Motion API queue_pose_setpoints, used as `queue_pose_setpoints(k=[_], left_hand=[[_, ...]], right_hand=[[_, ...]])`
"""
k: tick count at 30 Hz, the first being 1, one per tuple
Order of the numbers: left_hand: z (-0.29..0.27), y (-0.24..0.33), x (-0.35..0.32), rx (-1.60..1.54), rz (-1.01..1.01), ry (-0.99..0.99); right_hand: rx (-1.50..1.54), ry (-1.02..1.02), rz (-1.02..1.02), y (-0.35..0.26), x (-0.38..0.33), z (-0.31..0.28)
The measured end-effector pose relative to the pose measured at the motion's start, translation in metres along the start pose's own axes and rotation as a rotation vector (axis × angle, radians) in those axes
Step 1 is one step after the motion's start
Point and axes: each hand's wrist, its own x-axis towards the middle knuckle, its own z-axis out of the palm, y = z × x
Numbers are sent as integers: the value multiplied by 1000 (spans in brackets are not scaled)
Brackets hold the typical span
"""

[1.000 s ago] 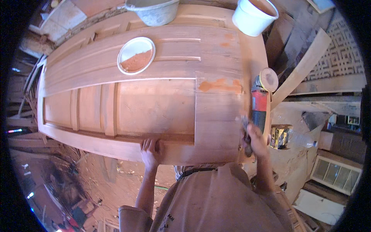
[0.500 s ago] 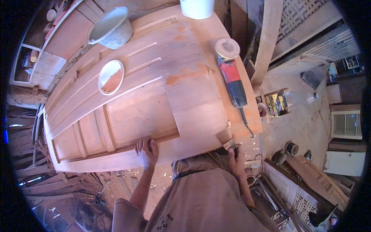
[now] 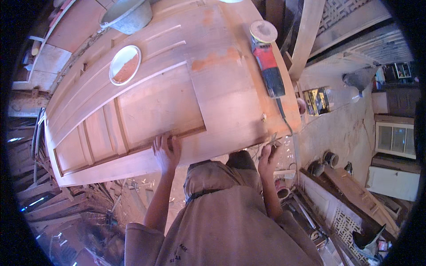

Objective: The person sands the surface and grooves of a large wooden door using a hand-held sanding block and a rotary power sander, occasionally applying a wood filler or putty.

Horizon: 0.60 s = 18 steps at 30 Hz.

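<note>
Right hand [image 3: 266, 160], right of frame centre, grips scraper [image 3: 275, 141] beside door [image 3: 162, 102]; door's long axis runs leftward, under loosely open left hand [image 3: 166, 153].

Nothing clearly legible — small dark lettering [image 3: 178, 253] on the brown shirt [image 3: 242, 224], too blurred to read.

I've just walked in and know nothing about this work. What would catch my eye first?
Probably the big panelled wooden door lying across the view, with the person's left hand resting on its near edge. Next, the red-and-black power tool with a round disc, at the right end, and the white round lid bearing orange-brown paste, upper left. The right hand holds a small blurred tool near the door's closest right corner.
</note>
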Motion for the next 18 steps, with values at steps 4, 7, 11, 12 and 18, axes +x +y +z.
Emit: queue_pose_setpoints(k=[4,7,11,12,18], left_hand=[[5,-10,-5,24,-17,0],[-2,8,1,-4,-34,-69],[2,-1,-4,46,4,-62],[2,1,-2,28,9,-52],[5,-1,-1,67,5,-78]], right_hand=[[-272,-62,-189,34,-16,3],[-316,-222,-107,28,-24,9],[-331,-326,-45,44,-16,16],[-325,-315,-69,48,-13,20],[-331,-254,-93,59,-17,29]])
